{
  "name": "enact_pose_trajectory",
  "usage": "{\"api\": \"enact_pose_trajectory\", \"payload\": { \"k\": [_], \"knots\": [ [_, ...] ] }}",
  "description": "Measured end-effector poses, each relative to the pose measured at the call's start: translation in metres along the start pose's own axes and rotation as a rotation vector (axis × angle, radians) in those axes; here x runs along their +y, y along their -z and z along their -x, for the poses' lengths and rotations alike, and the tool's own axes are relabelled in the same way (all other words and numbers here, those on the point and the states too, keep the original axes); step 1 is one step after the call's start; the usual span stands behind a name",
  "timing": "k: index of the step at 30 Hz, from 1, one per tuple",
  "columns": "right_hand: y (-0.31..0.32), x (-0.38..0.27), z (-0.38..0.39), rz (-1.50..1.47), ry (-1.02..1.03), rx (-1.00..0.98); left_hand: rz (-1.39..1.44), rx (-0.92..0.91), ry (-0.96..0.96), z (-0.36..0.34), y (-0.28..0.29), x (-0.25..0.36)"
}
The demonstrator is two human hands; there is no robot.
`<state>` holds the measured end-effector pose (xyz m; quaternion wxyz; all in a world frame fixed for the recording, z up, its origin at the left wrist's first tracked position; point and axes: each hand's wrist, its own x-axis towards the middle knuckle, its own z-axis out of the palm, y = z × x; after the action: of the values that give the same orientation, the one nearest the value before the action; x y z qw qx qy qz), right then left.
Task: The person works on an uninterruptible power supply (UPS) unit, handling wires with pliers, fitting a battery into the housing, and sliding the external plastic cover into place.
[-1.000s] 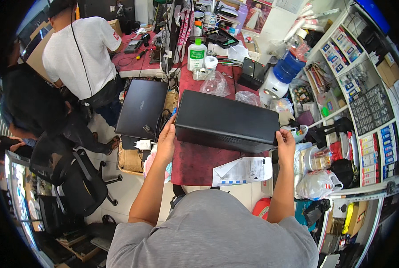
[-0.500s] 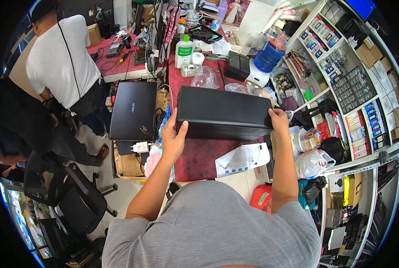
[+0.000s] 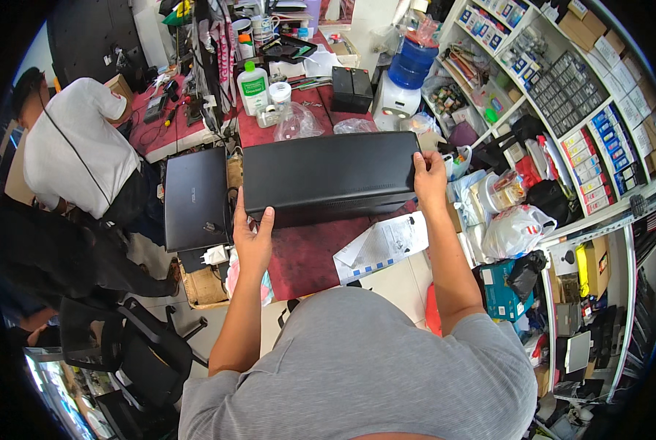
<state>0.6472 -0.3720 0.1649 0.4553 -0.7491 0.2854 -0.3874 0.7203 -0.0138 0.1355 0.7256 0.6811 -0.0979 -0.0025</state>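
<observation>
A long black case [image 3: 332, 165], box-shaped with rows of small holes along its near side, lies between my hands over the red work table [image 3: 299, 260]. My left hand [image 3: 253, 242] grips its near left corner, thumb on the front edge and fingers around the left end. At the opposite end my right hand [image 3: 430, 177] holds the right side, thumb on top and fingers mostly behind the edge. Whether the case rests fully on the table I cannot tell. Printed sheets of paper [image 3: 387, 246] lie just in front of it.
A closed dark laptop [image 3: 193, 198] and a white charger [image 3: 214, 254] sit left of the case. Behind are a green-capped bottle [image 3: 253, 89], clear plastic bags [image 3: 299, 121] and a black block [image 3: 351, 89]. Packed shelves [image 3: 563, 95] line the right. Another person [image 3: 86, 139] stands at left.
Both hands have shifted the case slightly left, nearer the laptop, keeping their hold at its ends. My view has turned a little, and the other person leans lower.
</observation>
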Motion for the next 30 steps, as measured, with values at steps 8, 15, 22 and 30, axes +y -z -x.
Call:
{"api": "enact_pose_trajectory", "payload": {
  "k": [8,15,22,30],
  "knots": [
    [0.026,0.007,0.046,-0.083,0.250,-0.016,0.202,0.091,0.032,0.036,0.004,0.001],
    [0.076,0.030,0.097,-0.268,0.327,-0.160,0.159,0.130,-0.027,0.084,0.014,-0.023],
    [0.110,0.072,0.113,-0.176,0.538,-0.483,-0.140,0.382,0.070,0.112,0.050,-0.102],
    [0.097,0.123,0.110,-0.136,0.716,-0.642,-0.543,0.330,-0.222,0.104,0.053,-0.137]
  ]
}}
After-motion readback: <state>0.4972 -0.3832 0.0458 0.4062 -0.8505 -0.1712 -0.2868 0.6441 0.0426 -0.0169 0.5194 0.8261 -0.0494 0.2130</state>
